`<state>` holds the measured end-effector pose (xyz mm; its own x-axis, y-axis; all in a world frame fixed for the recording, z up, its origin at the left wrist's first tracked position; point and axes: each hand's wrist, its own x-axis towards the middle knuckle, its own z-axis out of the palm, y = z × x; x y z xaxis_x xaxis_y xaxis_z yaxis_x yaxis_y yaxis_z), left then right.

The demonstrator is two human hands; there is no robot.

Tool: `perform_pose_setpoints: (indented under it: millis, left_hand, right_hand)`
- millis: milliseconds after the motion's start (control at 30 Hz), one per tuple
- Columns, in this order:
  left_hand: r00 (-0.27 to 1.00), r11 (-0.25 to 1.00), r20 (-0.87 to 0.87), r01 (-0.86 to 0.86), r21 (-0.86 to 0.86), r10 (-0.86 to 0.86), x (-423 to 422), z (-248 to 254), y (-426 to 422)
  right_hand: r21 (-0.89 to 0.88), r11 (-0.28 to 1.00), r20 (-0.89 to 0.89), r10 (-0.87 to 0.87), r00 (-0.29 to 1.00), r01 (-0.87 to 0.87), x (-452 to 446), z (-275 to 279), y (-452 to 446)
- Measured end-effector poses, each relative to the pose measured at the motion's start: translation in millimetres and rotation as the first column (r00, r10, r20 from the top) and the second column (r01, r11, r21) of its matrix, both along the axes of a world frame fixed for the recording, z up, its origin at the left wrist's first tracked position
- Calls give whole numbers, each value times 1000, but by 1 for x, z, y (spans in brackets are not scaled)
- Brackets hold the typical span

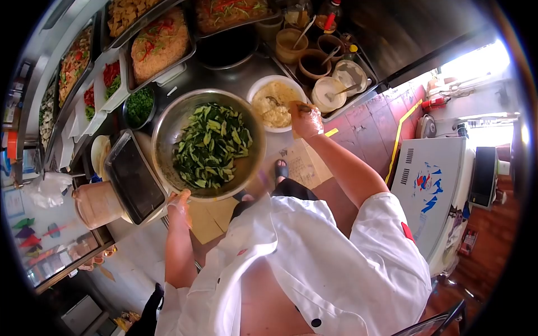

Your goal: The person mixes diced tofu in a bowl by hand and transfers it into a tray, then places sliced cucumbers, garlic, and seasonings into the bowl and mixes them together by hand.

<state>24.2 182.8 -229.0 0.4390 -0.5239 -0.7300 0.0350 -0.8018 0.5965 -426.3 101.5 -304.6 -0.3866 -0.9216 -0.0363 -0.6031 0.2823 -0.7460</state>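
Note:
A large steel mixing bowl (161, 168) holds a heap of cut cucumber pieces (210, 147) with dark green skin. My left hand (180, 206), in a clear plastic glove, grips the bowl's near rim at the lower left. To the right of it stands a white bowl (259, 84) filled with a pale, finely chopped food (276, 115) that looks like minced garlic. My right hand (307, 120), also gloved, is closed around the handle of a metal spoon (273, 101). The spoon's head rests in the pale food.
Sauce pots (314, 64) and a white tub (329, 94) crowd a tray at the back right. A bowl of chopped greens (139, 107) and a dark rectangular tray (136, 176) flank the mixing bowl on the left. Food trays (159, 50) line the back.

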Motion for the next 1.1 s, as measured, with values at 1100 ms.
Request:
perform_pose_setpoints:
  millis: [1100]
  left_hand:
    - [997, 992, 41, 72, -100, -69, 4, 4, -25]
  right_hand:
    - [-271, 801, -620, 279, 733, -534, -41, 64, 42]
